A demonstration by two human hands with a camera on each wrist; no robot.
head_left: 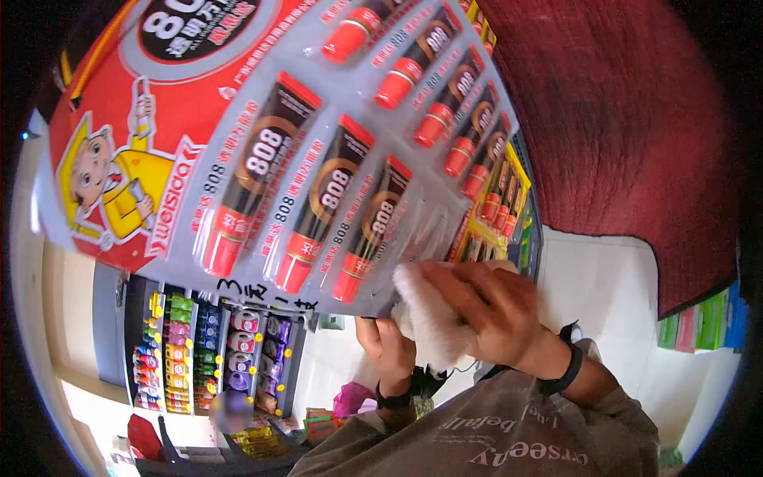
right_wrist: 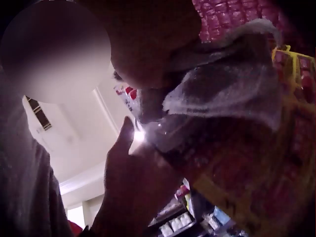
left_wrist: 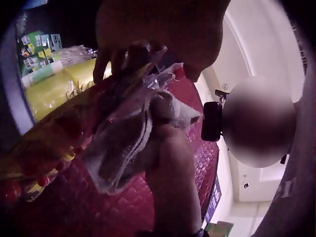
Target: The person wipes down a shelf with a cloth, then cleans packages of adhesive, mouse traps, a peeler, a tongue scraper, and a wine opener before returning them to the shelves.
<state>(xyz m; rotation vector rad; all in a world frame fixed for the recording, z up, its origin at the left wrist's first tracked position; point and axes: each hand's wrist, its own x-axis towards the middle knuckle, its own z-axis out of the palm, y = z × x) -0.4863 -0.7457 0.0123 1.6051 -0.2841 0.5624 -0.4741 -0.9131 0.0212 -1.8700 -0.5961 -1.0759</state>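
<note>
A large blister card of glue tubes (head_left: 318, 199), printed 808, fills the upper left of the head view, tilted. My left hand (head_left: 389, 350) grips its lower edge, with the thumb in sight and the other fingers partly hidden. In the left wrist view the fingers of that hand (left_wrist: 158, 34) curl at the edge of the clear plastic. A whitish cloth (head_left: 431, 318) is bunched in my right hand (head_left: 497, 314), close against the card's lower right corner. The right wrist view shows the cloth (right_wrist: 227, 79) hanging spread from that hand (right_wrist: 153, 44).
Yellow-edged packs of similar tubes (head_left: 505, 195) hang behind the card. A dark red quilted-looking surface (head_left: 612, 119) rises at right. Shelves of bottles (head_left: 211, 350) stand at lower left, and a pink bag (head_left: 354, 399) lies near the floor. Colored boxes (head_left: 699, 322) sit at far right.
</note>
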